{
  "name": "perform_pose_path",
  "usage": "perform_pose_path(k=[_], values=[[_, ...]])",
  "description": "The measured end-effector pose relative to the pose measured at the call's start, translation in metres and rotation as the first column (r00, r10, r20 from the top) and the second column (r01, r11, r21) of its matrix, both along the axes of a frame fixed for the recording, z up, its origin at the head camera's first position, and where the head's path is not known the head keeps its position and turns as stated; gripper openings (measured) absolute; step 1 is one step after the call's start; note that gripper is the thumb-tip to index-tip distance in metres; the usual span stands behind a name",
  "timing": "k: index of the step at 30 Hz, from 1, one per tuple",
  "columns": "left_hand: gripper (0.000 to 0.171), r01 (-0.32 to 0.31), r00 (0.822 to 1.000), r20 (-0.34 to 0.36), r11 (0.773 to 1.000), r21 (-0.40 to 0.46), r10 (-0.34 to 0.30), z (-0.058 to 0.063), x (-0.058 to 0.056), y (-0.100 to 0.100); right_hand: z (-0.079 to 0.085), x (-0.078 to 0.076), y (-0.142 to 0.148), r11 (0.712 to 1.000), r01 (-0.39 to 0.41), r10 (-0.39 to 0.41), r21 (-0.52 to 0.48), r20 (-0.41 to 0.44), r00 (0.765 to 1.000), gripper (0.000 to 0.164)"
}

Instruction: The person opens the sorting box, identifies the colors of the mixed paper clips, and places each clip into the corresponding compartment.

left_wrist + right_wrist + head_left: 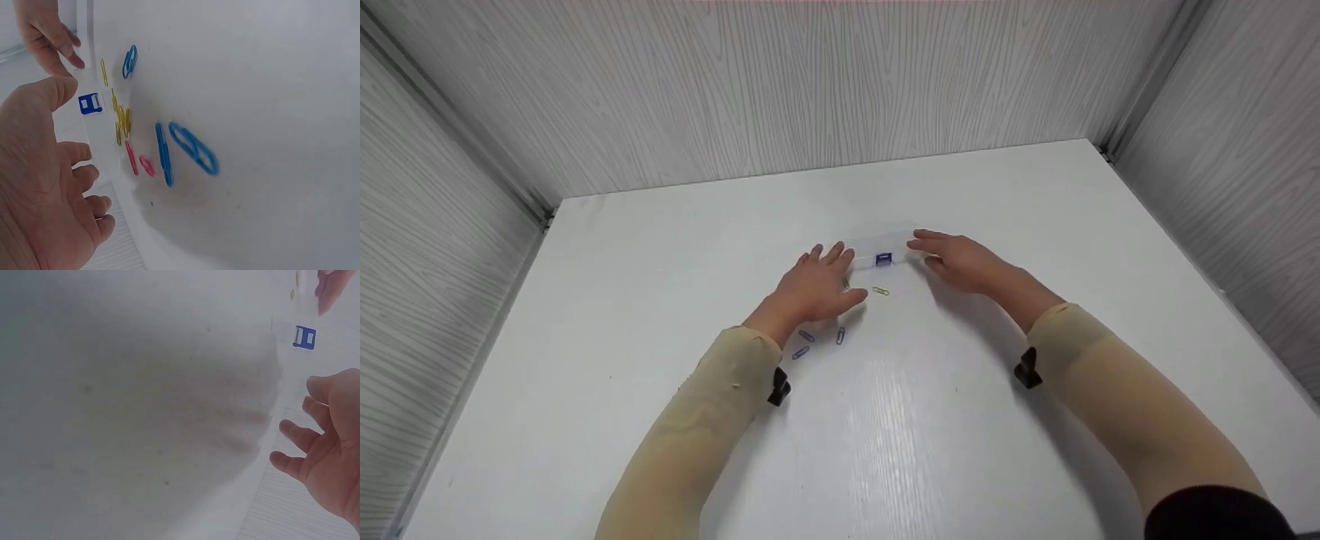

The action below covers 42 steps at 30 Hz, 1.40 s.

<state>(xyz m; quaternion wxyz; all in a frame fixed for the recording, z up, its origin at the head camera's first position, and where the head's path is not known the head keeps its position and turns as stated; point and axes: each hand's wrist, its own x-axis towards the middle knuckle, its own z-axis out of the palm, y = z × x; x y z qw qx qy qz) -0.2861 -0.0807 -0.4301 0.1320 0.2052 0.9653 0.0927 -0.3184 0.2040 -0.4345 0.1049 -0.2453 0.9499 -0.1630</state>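
A clear plastic box [872,246] with a blue latch [883,259] lies between the two hands in the head view. My left hand [814,290] is at the box's left end, fingers spread and thumb apart. At the other end is my right hand [964,264], its fingers loosely extended towards the box. Whether either hand touches the clear plastic cannot be told. Several yellow paper clips [121,117], two pink paper clips [131,157] and three blue paper clips [193,147] lie near the left hand, as its wrist view shows.
The white tabletop [660,247] extends around the hands. Pale wood-grain panels [780,90] stand along its back and both sides. A black clip-like piece [780,387] sits at the left sleeve, another [1027,369] at the right.
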Motion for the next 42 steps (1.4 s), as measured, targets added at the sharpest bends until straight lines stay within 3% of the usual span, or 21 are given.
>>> perform_pose_path(k=[24,33,37,42], values=[[0.069,0.043,0.996,-0.084,0.999,0.016,-0.041,0.001,-0.005,0.005,-0.003,0.006,0.006,0.996,-0.027,0.018,-0.079,-0.102,0.995,0.043],[0.058,0.021,0.986,-0.168,0.994,0.111,-0.002,0.006,-0.012,0.016,-0.005,0.0,0.008,0.979,0.059,-0.083,-0.196,-0.117,0.99,0.046],[0.052,0.022,0.983,-0.184,0.984,0.179,0.012,0.008,-0.017,0.023,-0.008,-0.01,0.011,0.95,0.107,-0.134,-0.294,-0.075,0.988,0.049],[0.045,0.05,0.986,-0.168,0.964,0.262,-0.005,0.005,-0.026,0.028,-0.012,-0.024,0.015,0.895,0.191,-0.162,-0.403,0.103,0.981,0.063]])
